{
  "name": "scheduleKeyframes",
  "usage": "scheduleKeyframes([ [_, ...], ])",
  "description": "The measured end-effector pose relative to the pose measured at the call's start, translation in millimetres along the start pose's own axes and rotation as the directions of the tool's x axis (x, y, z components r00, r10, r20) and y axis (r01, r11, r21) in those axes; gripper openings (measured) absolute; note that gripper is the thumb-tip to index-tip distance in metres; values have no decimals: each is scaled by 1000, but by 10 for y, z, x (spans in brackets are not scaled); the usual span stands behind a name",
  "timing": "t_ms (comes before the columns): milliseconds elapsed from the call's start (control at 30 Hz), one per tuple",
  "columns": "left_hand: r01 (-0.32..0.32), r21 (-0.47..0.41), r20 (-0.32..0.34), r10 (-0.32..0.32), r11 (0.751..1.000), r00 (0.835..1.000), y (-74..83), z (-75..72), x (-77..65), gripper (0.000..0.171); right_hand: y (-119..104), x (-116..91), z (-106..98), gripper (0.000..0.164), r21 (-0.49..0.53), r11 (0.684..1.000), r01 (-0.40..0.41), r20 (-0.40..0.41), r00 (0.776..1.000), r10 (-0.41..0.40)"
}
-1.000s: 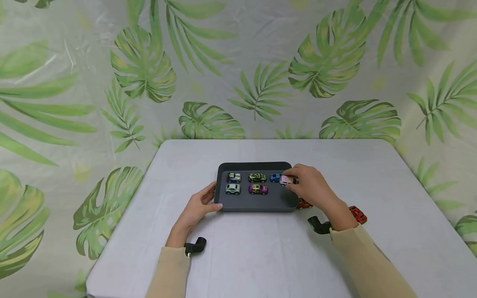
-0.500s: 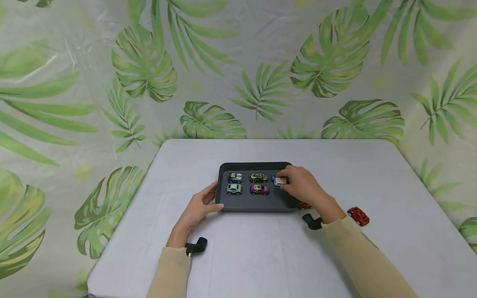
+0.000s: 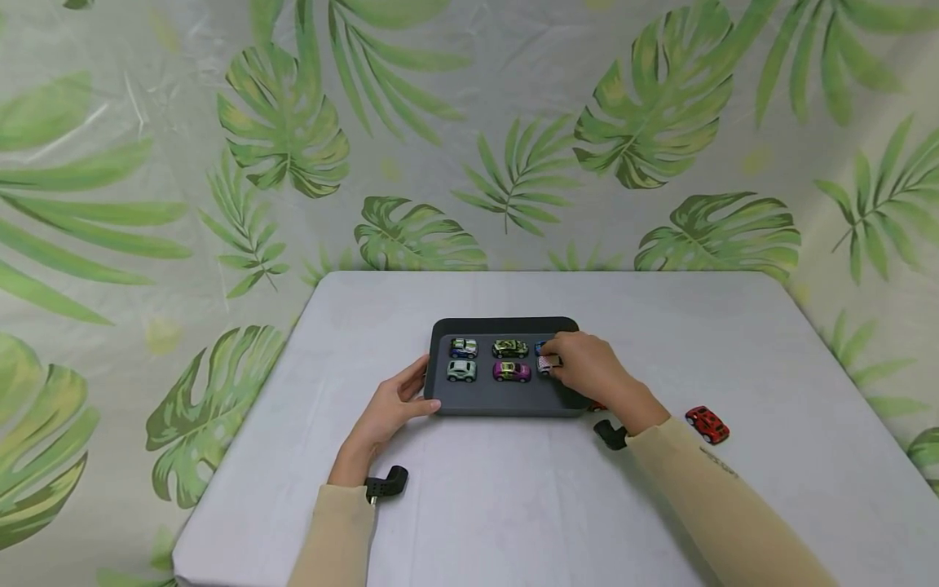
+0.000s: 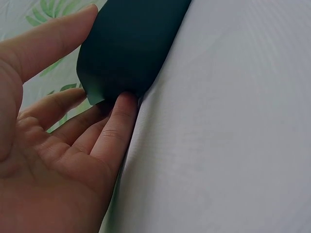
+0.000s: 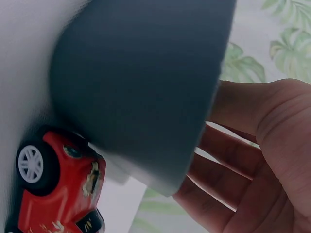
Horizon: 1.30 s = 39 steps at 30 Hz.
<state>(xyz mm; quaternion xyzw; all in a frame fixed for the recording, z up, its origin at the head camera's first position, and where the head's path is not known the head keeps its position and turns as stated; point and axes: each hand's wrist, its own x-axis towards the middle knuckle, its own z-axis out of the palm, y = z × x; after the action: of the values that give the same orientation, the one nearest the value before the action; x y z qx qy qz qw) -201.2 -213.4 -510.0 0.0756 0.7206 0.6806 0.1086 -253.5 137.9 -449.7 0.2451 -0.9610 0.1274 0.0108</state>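
A dark grey tray (image 3: 487, 399) lies on the table with two rows of small toy cars in it. My left hand (image 3: 386, 410) grips its left end, thumb at the front corner and fingers against the side wall. Over the tray's right part, my right hand (image 3: 592, 368) pinches a white and pink toy car (image 3: 545, 364), partly covered by the fingers. Just behind that car is a blue toy car (image 3: 540, 347), mostly hidden. The right wrist view shows my right hand (image 5: 262, 160) beyond the tray wall (image 5: 141, 87), which hides its fingertips.
Inside the tray are a silver-blue car (image 3: 464, 348), a camouflage car (image 3: 509, 349), a pale green car (image 3: 461, 371) and a purple car (image 3: 512, 372). A red car (image 5: 63, 179) sits against the tray's right front corner. Another red car (image 3: 707, 425) stands farther right.
My right hand has moved left and lower into the tray with the white and pink car, which now sits in front of the blue one. My left hand stays on the tray.
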Motion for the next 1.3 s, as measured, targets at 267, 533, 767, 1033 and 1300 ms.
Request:
scheduleKeyframes([
  [267, 3, 14, -2, -3, 1000, 1000, -1, 0, -1, 90, 1, 20, 47, 27, -22, 1000, 5, 5, 1000, -5],
  [533, 4, 9, -2, -4, 1000, 1000, 17, -2, 9, 90, 23, 30, 76, 24, -58, 998, 34, -5, 999, -34],
  [767, 3, 17, 1, -3, 1000, 1000, 4, -10, 8, 92, 28, 26, 91, 22, -67, 996, 50, -7, 999, -51],
  [1033, -3, 19, 7, 3, 1000, 1000, -10, -7, -1, 93, 27, 25, 106, 20, -59, 997, 50, -4, 999, -50],
  [1300, -5, 21, 14, 4, 1000, 1000, -7, -24, 0, 93, 24, 32, 91, 21, -51, 998, 45, -6, 999, -45],
])
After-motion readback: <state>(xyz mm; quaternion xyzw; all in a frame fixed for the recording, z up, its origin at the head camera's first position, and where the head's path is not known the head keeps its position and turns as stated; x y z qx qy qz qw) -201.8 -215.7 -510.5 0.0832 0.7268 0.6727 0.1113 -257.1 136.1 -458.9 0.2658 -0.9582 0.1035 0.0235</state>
